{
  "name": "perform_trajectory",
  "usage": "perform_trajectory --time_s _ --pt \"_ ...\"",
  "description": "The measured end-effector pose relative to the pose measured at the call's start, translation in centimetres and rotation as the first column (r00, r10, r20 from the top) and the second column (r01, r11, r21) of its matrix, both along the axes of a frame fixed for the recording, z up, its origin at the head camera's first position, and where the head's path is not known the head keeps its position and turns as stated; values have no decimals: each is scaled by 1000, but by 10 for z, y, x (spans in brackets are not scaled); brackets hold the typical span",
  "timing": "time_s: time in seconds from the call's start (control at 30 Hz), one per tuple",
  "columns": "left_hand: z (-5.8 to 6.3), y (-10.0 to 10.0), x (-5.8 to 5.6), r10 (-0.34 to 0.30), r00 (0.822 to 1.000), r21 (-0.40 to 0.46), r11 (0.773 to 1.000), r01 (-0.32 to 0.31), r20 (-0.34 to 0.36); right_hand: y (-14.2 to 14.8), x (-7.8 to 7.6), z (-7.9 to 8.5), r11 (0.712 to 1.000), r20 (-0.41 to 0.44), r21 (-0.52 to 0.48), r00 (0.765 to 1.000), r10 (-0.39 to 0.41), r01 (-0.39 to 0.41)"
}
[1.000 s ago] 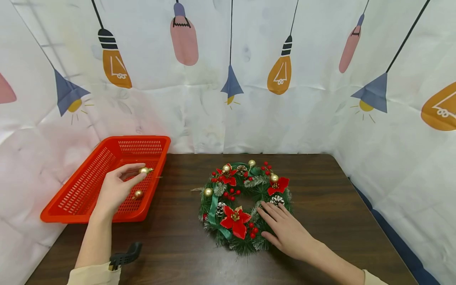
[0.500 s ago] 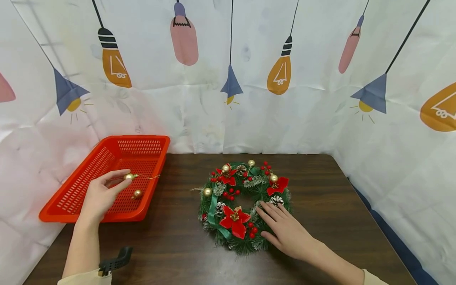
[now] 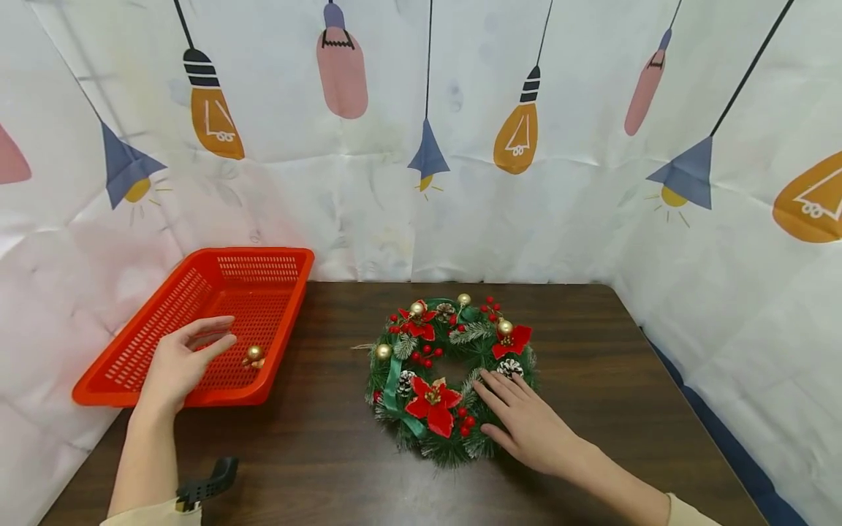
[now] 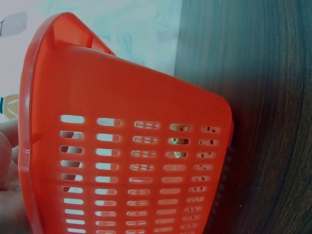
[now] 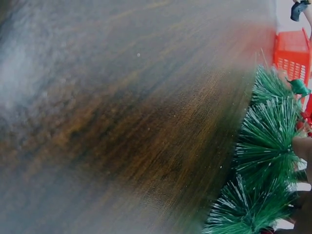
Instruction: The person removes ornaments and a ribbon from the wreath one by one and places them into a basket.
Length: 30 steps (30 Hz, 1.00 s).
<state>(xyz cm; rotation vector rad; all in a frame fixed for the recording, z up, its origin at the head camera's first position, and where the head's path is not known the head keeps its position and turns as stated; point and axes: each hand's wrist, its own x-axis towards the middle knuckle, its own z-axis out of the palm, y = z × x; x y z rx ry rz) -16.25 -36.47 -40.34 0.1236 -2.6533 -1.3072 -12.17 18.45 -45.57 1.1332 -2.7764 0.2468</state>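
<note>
My left hand (image 3: 176,361) is over the red plastic basket (image 3: 230,397), thumb and fingers apart with nothing between them. Beside its fingertips, gold Christmas baubles (image 3: 254,353) lie together on the basket floor. The left wrist view shows the slotted basket wall (image 4: 141,87), a bit of gold behind its slots, and part of the hand (image 4: 7,195) at the left edge. My right hand (image 3: 533,431) rests flat with straight fingers on the near right side of a green Christmas wreath (image 3: 424,447). The right wrist view catches the wreath's frosted needles (image 5: 265,136).
Red poinsettias (image 3: 434,405), pine cones (image 3: 509,367), berries, a green ribbon (image 3: 392,387) and several gold baubles (image 3: 383,352) decorate the wreath. Everything stands on a dark wooden table (image 3: 316,453). A white curtain (image 3: 368,219) printed with lamps closes off the back and sides.
My left hand moved left and slightly back toward me, and has let go of a gold bauble with a thread loop, which now lies beside the other in the basket. The right hand stayed put.
</note>
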Motion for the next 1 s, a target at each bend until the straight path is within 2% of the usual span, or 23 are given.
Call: perform_trajectory --time_s 0.33,0.7,1.0 --pt "8 16 1 -70 996 -9 998 69 -49 0 0 0 1000 -8 -8 1000 1 -1" --pt "16 52 -2 -181 972 29 982 188 -153 -1 1 0 1000 1 -21 1000 -7 7" --pt "4 85 -7 -230 966 55 970 237 -118 -1 2 -1 999 5 -35 1000 -12 12"
